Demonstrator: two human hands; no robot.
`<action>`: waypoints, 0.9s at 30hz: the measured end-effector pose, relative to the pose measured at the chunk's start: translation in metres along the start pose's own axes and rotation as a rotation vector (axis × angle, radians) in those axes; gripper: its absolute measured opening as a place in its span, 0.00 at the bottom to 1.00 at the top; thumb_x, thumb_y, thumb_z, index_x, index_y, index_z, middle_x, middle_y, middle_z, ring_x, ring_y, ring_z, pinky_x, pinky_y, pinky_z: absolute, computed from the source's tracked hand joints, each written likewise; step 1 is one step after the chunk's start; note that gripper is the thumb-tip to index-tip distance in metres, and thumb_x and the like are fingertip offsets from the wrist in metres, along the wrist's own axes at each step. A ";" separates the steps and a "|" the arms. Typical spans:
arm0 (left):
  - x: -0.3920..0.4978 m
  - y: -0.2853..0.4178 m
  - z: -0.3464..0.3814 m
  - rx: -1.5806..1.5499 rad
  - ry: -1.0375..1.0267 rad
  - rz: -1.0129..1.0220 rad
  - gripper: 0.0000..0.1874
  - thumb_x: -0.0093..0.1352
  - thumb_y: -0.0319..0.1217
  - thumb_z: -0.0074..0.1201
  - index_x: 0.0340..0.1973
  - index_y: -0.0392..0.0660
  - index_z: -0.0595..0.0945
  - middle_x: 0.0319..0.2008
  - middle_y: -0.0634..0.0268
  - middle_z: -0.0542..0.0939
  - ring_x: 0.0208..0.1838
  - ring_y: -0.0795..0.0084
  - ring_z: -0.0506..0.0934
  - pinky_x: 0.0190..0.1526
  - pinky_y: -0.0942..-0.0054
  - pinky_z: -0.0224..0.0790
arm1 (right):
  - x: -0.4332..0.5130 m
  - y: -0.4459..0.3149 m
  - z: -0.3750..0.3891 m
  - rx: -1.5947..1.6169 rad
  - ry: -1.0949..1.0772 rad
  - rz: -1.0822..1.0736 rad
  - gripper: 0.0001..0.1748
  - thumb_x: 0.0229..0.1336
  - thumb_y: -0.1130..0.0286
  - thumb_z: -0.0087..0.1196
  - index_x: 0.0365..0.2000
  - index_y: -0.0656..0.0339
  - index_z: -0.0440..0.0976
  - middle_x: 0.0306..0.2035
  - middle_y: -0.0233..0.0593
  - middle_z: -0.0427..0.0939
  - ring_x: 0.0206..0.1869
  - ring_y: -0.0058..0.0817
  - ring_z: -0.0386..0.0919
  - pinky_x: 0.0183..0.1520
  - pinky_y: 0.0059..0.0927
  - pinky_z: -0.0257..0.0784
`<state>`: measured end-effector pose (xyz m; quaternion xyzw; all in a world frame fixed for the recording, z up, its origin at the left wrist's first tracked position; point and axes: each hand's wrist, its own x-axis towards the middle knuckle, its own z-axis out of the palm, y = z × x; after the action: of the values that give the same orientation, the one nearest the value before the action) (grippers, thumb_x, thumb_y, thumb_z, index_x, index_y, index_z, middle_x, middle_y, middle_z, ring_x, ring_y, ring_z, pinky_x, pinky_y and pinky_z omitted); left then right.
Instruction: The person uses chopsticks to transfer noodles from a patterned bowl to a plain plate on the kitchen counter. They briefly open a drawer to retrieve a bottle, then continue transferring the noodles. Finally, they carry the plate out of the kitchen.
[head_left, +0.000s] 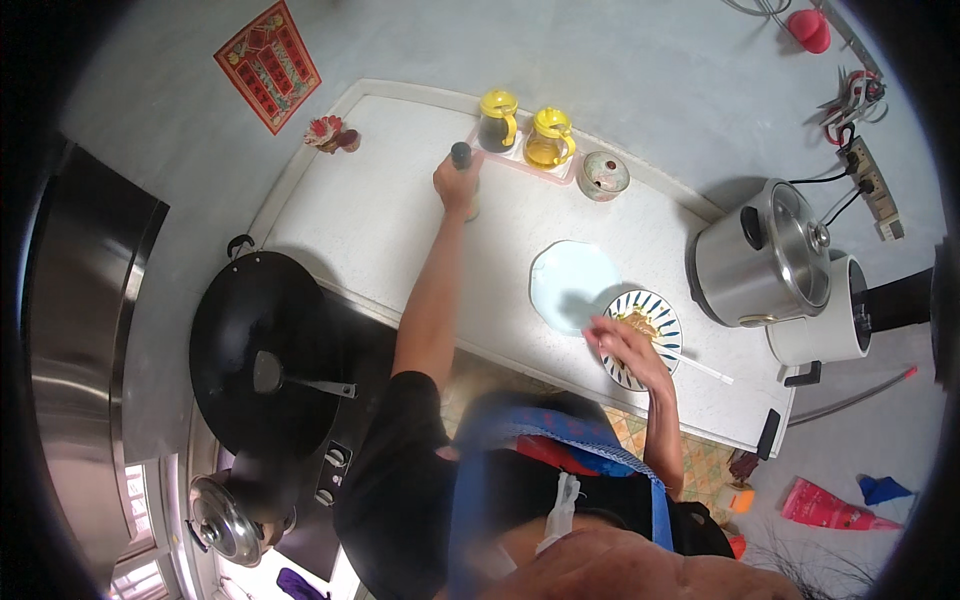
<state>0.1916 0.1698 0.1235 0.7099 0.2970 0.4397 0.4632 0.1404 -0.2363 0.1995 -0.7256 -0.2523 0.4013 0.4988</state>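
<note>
My left hand (456, 186) is wrapped around a bottle with a dark cap (461, 152) near the back of the white counter (360, 202). My fingers cover most of the bottle's body. My right hand (628, 351) is over the left side of a blue-patterned bowl (670, 315), its fingers loosely bent and blurred. Nothing is plainly visible between them. Brownish food with green bits (641, 322) lies in the bowl, and a white utensil handle (697, 365) sticks out over its right rim. Beside the bowl sits a pale blue plate (566, 281), partly in shadow.
Two yellow-lidded glass jugs (544, 150) with liquid stand on a pink tray (559, 178), left of a lidded ceramic pot (604, 177). A steel cooker (739, 262) stands at the right. On the stove, a black wok (232, 330) holds a spatula (315, 385), near a lidded steel pot (225, 525).
</note>
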 end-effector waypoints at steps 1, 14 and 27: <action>-0.006 -0.001 -0.003 -0.003 -0.028 0.022 0.14 0.57 0.37 0.65 0.21 0.40 0.79 0.19 0.66 0.79 0.22 0.75 0.75 0.30 0.73 0.69 | 0.017 -0.016 0.003 -0.118 0.022 -0.036 0.28 0.62 0.56 0.50 0.56 0.65 0.67 0.53 0.45 0.74 0.55 0.33 0.72 0.58 0.32 0.67; -0.156 0.031 -0.047 0.022 -0.247 0.087 0.08 0.55 0.27 0.62 0.26 0.37 0.80 0.20 0.58 0.81 0.24 0.65 0.80 0.30 0.68 0.70 | 0.216 -0.113 0.130 -1.074 0.186 -0.552 0.33 0.62 0.46 0.41 0.60 0.56 0.62 0.53 0.51 0.71 0.61 0.46 0.64 0.60 0.56 0.57; -0.169 0.033 -0.046 -0.017 -0.304 -0.255 0.24 0.63 0.36 0.58 0.53 0.42 0.73 0.54 0.56 0.75 0.54 0.64 0.74 0.52 0.64 0.65 | 0.217 -0.104 0.142 -1.195 0.373 -0.692 0.28 0.62 0.47 0.43 0.56 0.50 0.67 0.53 0.34 0.73 0.63 0.32 0.61 0.63 0.54 0.51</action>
<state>0.0764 0.0350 0.1030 0.7207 0.3076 0.2677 0.5606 0.1443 0.0428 0.1981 -0.8097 -0.5553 -0.1177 0.1493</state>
